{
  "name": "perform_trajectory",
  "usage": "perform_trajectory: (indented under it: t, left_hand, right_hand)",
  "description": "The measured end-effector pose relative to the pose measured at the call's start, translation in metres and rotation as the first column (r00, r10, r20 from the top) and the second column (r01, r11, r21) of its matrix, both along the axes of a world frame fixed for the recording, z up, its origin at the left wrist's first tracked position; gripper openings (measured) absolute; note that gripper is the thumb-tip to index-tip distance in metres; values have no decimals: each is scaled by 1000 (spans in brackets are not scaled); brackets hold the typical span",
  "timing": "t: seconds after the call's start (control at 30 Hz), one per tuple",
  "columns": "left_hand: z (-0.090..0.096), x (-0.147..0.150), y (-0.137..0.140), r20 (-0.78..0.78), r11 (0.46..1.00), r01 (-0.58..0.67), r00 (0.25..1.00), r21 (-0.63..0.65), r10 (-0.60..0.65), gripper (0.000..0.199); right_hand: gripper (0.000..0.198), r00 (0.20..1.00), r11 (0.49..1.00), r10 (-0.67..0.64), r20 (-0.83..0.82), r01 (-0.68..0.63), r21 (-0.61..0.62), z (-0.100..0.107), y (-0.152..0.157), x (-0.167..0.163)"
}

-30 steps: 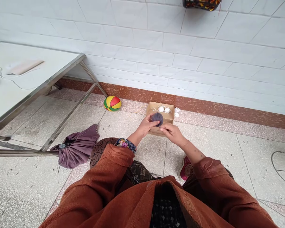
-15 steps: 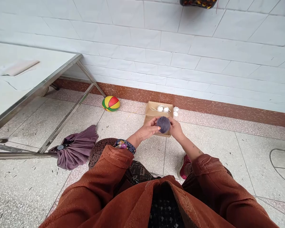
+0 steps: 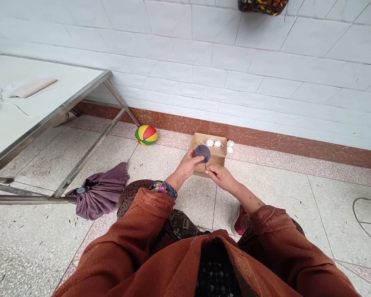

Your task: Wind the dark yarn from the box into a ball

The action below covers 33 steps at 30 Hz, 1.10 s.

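Note:
A ball of purple-grey yarn [image 3: 203,152] is held up in my left hand [image 3: 187,166], thumb across its lower front. A short strand of yarn runs down from the ball to my right hand [image 3: 220,175], whose thumb and forefinger pinch it just below. Beneath and behind my hands a shallow cardboard box [image 3: 219,160] stands open on the floor. In its far part lie two white balls [image 3: 213,142] with loose pale threads. Beside the box's right edge are more white balls [image 3: 230,146].
At the left is a white-topped table [image 3: 64,78] with metal legs, and a folded cloth [image 3: 34,86] on it. A colourful ball [image 3: 146,135] sits near its leg. A purple cloth [image 3: 102,192] hangs by the lower bar. A tiled wall [image 3: 185,62] rises behind the box.
My left hand has shifted the yarn ball a little left and up. My right hand has left the ball's side, moved lower, and now draws out a strand.

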<state>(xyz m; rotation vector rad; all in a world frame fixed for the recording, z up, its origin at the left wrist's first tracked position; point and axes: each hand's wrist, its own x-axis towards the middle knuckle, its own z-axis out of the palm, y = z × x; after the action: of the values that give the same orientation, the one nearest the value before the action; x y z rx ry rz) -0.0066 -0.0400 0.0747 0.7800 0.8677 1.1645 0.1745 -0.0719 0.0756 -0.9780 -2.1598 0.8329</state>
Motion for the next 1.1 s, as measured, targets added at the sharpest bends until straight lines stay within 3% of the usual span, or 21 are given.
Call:
perform_trajectory:
  t: [0.13,0.3,0.4,0.47,0.63,0.77,0.87,1.0,1.1]
  left_hand:
    - [-1,0,-1,-178,998,30,984,52,-21,55]
    - [3,0,-7,-239,964,255,943,73,-232,56]
    - [6,1,-12,-165,915,397,910,78,-381,59]
    - [7,1,-15,-71,900,427,904,90,-422,59]
    - [12,2,-15,122,952,296,945,83,-304,53]
    - [12,1,-8,170,992,122,977,33,-126,47]
    - [7,1,-3,132,1000,-2,991,7,1,47]
    - [-3,1,1,1,997,-75,997,-14,75,51]
    - [-7,1,1,-105,998,-50,993,21,52,54]
  right_hand:
    - [20,992,996,-13,-125,24,83,26,1,5]
    - [23,962,971,-181,-204,207,116,33,22,17]
    - [24,933,949,-273,-236,301,93,24,33,18]
    - [26,910,934,-329,-251,352,53,14,38,16]
    - [29,877,897,-441,-189,435,-78,-10,38,8]
    - [24,934,935,-352,-65,347,-77,-25,27,1]
    - [21,985,985,-171,28,171,-18,-26,14,-4]
    - [21,996,997,44,84,-49,60,-9,0,-7]
    - [21,995,989,93,27,-95,113,11,-3,-4]
